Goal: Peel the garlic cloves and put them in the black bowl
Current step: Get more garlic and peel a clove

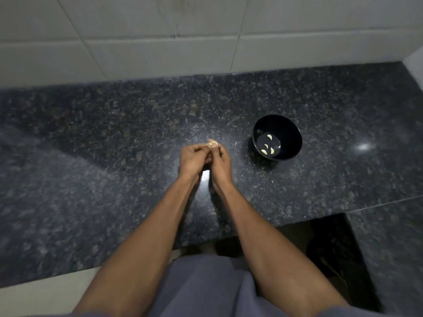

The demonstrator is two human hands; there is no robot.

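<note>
Over the middle of the dark granite counter (114, 138), my left hand (191, 160) and my right hand (220, 162) meet fingertip to fingertip. Between them they pinch a small garlic clove (212, 143) with pale, papery skin; most of it is hidden by my fingers. The black bowl (287, 131) stands on the counter to the right of my hands, about a hand's width away. Several peeled, pale yellow cloves (267, 149) lie on its bottom.
A white tiled wall (206, 35) rises behind the counter. A tiny scrap of skin (236, 143) lies between my hands and the bowl. At the lower right the counter has a dark cut-out (329, 252). The counter's front edge runs just ahead of my body.
</note>
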